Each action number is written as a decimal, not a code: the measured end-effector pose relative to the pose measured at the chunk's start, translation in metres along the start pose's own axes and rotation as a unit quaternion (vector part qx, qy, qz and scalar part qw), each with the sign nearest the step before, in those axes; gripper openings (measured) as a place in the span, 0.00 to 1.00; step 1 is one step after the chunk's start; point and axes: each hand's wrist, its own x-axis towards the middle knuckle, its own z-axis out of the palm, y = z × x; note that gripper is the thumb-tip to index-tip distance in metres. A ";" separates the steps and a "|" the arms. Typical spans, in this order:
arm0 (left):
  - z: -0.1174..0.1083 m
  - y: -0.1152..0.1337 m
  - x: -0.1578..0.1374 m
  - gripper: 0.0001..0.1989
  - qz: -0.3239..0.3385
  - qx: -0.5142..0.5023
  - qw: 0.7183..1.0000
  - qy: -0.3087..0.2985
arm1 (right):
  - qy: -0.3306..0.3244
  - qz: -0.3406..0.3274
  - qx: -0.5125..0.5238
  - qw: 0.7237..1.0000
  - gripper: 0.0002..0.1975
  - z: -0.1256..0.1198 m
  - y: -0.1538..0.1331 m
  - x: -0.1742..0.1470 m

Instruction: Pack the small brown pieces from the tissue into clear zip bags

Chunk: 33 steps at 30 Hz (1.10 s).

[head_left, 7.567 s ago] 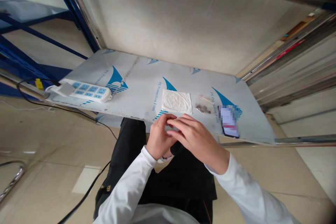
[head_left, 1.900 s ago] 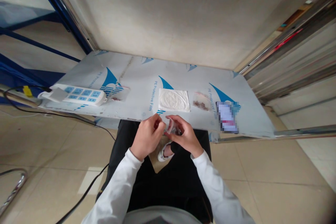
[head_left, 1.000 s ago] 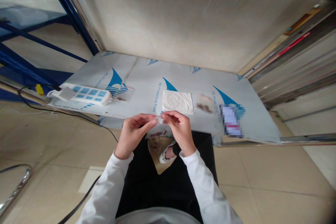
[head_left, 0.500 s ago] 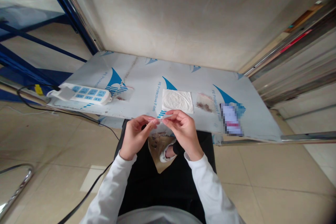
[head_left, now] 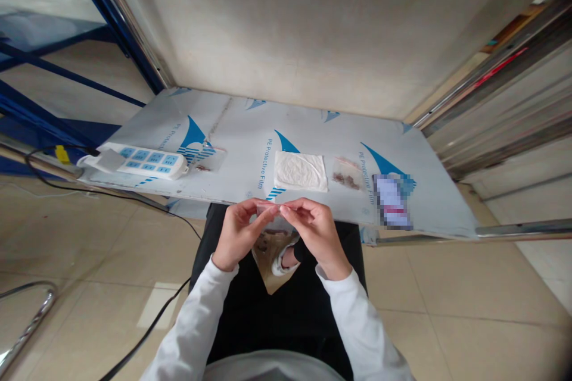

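Both hands pinch the top edge of a small clear zip bag [head_left: 276, 227], just in front of the table's near edge. Its reddish strip shows between the fingers, and some dark bits appear low in the bag, though the see-through film makes them hard to separate from the floor behind. My left hand [head_left: 243, 229] grips the left part of the strip, thumb against fingers. Close beside it, my right hand [head_left: 313, 226] pinches the right part. A folded white tissue [head_left: 300, 171] lies on the table beyond the hands.
On the film-covered table [head_left: 241, 131] lie a white power strip [head_left: 154, 162], a clear bag with few dark bits [head_left: 210, 159], another with brown bits [head_left: 347, 174], and a phone [head_left: 393, 202] at right. A black cable [head_left: 147, 330] runs down to the left.
My hands have come closer together along the bag's top edge, the left one shifting right. More of the reddish strip shows. The things on the table stay put.
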 end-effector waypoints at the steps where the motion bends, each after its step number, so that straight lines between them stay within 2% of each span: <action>1: 0.001 -0.001 0.000 0.09 0.005 0.006 1.000 0.007 | -0.003 0.006 0.006 1.000 0.09 -0.001 0.000 0.000; 4: 0.006 -0.002 0.002 0.09 0.024 0.025 0.999 0.016 | -0.002 0.018 0.026 0.999 0.10 -0.004 0.001 -0.002; 10: 0.011 0.003 0.002 0.09 0.014 0.007 1.000 -0.002 | 0.069 0.022 0.032 0.997 0.09 -0.009 -0.001 -0.008; 12: 0.012 0.005 0.002 0.10 0.016 -0.006 1.000 0.012 | 0.082 0.011 0.027 0.996 0.09 -0.012 -0.003 -0.008; 17: 0.013 0.007 0.000 0.08 0.044 -0.001 0.997 0.056 | 0.059 0.003 0.026 0.998 0.09 -0.013 -0.007 -0.012; 20: 0.017 0.009 0.000 0.09 0.033 0.001 0.999 0.041 | 0.063 -0.010 -0.001 0.998 0.10 -0.012 -0.007 -0.016; 22: 0.017 0.009 0.002 0.10 0.021 -0.005 0.999 0.028 | 0.046 -0.035 -0.050 0.997 0.10 -0.021 -0.006 -0.012; 25: 0.007 0.006 0.013 0.10 0.024 -0.018 0.998 0.056 | 0.014 -0.083 -0.146 0.986 0.12 -0.062 -0.002 0.016; 26: 0.000 0.004 0.020 0.11 0.031 -0.019 0.996 0.078 | 0.020 -0.089 -0.183 0.979 0.14 -0.083 0.001 0.032; 27: -0.010 0.001 0.029 0.11 0.034 -0.016 0.994 0.102 | 0.061 -0.091 -0.233 0.966 0.17 -0.107 0.005 0.049; 28: -0.022 -0.003 0.040 0.12 0.035 -0.012 0.992 0.123 | 0.113 -0.089 -0.304 0.942 0.19 -0.132 0.010 0.068; 29: -0.035 -0.009 0.052 0.14 0.035 -0.011 0.987 0.153 | 0.131 -0.066 -0.400 0.905 0.21 -0.156 0.015 0.085; 30: -0.048 -0.015 0.066 0.15 0.028 -0.008 0.982 0.185 | 0.113 -0.030 -0.491 0.863 0.23 -0.177 0.021 0.101; 33: -0.088 -0.034 0.106 0.16 0.023 0.057 0.960 0.274 | 0.061 0.004 -0.539 0.840 0.23 -0.216 0.039 0.134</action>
